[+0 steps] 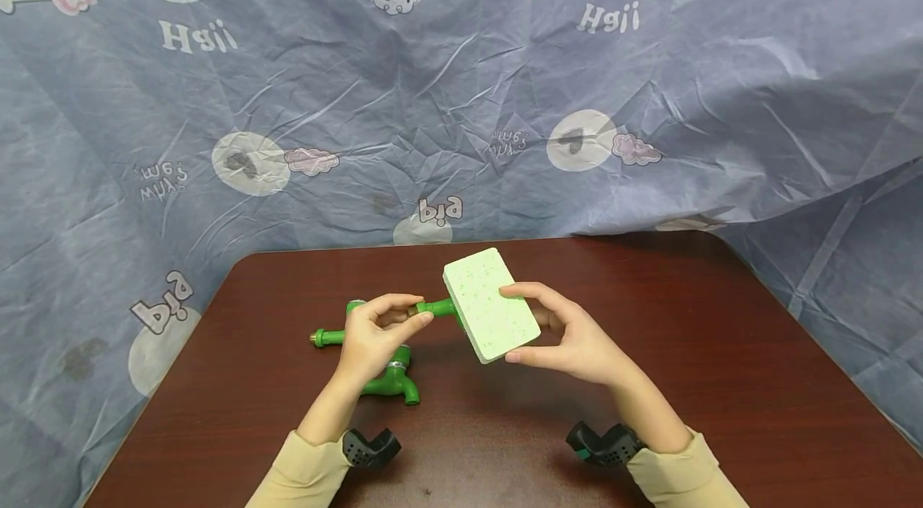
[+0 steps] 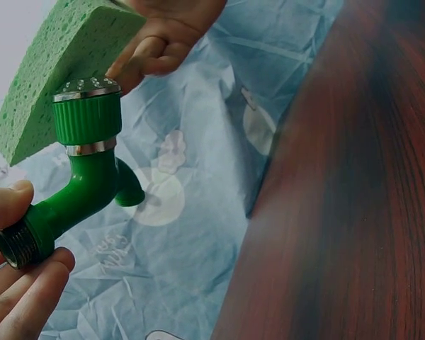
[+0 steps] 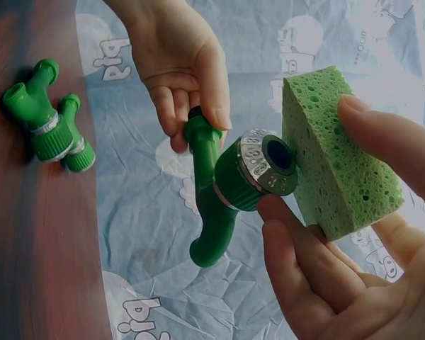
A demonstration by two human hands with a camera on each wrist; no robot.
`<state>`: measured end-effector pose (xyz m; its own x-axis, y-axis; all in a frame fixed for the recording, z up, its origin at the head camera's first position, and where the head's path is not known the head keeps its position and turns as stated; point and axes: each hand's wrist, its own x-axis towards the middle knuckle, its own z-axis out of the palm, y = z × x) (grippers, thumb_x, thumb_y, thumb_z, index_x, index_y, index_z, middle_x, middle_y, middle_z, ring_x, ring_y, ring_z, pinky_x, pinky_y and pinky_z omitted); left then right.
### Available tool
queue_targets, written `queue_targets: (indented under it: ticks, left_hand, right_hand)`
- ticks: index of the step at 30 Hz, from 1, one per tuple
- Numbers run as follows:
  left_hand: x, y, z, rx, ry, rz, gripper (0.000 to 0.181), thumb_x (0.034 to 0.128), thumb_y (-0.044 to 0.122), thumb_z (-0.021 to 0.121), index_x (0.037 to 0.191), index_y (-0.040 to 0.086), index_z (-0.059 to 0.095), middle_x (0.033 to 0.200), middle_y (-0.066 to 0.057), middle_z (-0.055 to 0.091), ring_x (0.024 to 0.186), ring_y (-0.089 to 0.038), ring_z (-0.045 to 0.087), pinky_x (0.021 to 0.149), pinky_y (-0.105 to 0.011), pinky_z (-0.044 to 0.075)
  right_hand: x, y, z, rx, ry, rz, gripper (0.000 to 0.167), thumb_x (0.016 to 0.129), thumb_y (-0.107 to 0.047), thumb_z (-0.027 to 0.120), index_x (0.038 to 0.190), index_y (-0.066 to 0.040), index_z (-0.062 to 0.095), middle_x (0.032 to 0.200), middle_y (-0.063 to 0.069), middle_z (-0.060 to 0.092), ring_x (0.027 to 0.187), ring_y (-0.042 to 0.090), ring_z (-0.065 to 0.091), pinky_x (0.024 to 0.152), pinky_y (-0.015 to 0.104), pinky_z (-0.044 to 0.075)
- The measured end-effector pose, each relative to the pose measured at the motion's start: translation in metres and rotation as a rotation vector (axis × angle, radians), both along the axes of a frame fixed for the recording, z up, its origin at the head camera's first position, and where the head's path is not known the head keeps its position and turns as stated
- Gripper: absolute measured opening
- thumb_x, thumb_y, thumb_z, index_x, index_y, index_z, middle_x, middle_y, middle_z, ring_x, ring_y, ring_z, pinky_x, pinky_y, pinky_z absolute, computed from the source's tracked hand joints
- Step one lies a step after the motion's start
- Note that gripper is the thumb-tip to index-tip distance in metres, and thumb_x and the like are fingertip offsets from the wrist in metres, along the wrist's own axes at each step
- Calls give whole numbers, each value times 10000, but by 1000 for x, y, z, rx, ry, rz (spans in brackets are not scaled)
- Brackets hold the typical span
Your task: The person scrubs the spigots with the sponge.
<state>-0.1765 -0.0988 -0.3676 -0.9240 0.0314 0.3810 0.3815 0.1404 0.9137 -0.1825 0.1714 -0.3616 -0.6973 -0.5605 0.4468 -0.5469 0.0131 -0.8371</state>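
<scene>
My left hand (image 1: 375,338) pinches a green tap (image 1: 438,308) by its threaded inlet end, holding it above the table. The tap has a ribbed green knob (image 2: 88,120) with silver trim and a curved spout (image 3: 211,244). In my right hand (image 1: 577,338) is a pale green sponge (image 1: 490,304), gripped between thumb and fingers. The sponge stands right by the knob's silver face; whether they touch, I cannot tell. From the head view, the sponge hides most of the held tap.
Two more green taps lie on the dark red wooden table (image 1: 721,380) beside and behind my left hand: one nearer tap (image 1: 392,384) and one farther tap (image 1: 329,338), partly hidden. A grey-blue printed cloth (image 1: 461,91) hangs behind the table.
</scene>
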Motion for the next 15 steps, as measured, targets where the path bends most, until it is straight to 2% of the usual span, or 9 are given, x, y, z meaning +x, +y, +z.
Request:
queue_targets:
  ticks: [9,15]
  left_hand:
    - [-2,0,-3,34,20,-27,213,775,-31,736,975,-85,684,815,-125,666,660,-102,625,645,-232,541]
    - [-1,3,-2,25,7,-16,197,791,-19,727,981,-63,694,861,-183,670,684,-88,621,655,-212,534]
  right_hand:
    - [0,-2,0,-44,-16,-8,691,707,85,770,1308,-8,443,947,164,668,837,210,670,682,327,555]
    - [1,-3,1,-67,-56,-11,697,714,79,766,1321,-7,436,933,170,670,829,209,670,648,344,556]
